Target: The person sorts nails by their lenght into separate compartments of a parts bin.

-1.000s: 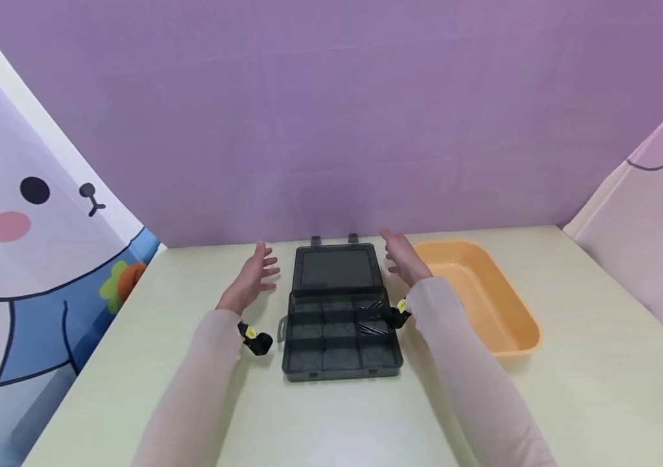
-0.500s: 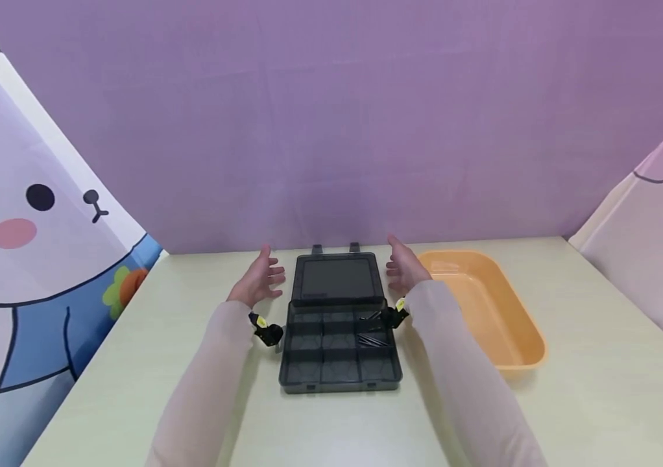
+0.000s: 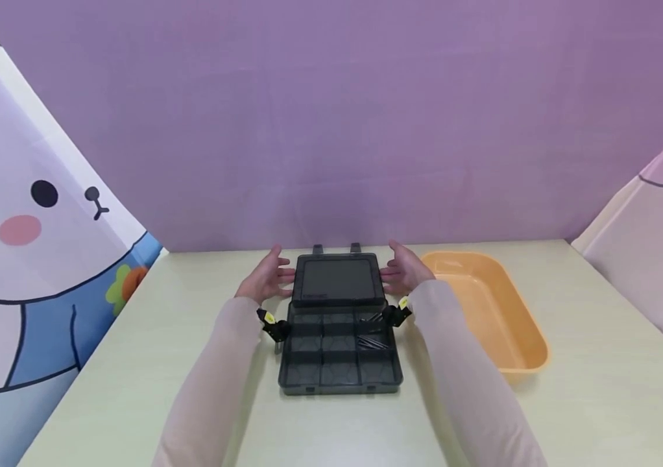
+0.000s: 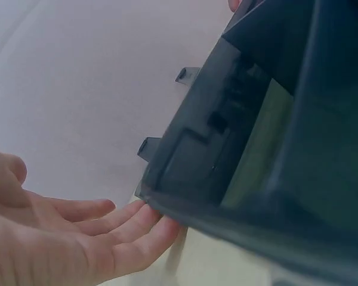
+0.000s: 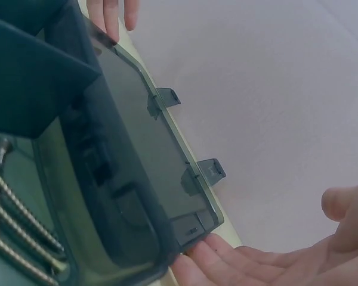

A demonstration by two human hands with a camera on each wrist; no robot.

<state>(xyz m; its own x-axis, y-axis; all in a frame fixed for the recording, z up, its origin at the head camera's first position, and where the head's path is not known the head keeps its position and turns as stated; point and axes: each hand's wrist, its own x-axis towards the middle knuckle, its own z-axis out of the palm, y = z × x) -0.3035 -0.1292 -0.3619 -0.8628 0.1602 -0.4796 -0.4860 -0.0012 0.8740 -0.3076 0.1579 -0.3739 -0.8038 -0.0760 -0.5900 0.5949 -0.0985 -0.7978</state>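
A dark translucent compartment box (image 3: 340,376) lies on the table with its lid (image 3: 336,279) folded back, away from me. At the lid's left edge is my left hand (image 3: 267,275), and in the left wrist view its extended fingertips touch the lid's corner (image 4: 158,193). My right hand (image 3: 404,269) is at the opposite edge, fingers extended and touching the lid near its corner (image 5: 206,223). Both thumbs stand away from the lid. Several long threaded screws (image 5: 30,232) lie in compartments on the box's right side; part of that side is hidden by the black wrist camera.
An orange tray (image 3: 492,318) stands on the table right of the box, partly behind my right sleeve (image 3: 471,363). Two latch tabs (image 3: 355,248) stick out from the lid's far edge, close to the purple backdrop (image 3: 331,130).
Both hands have come inward to the lid's sides, the left hand moving right from further out. The box still lies flat with its lid folded back.
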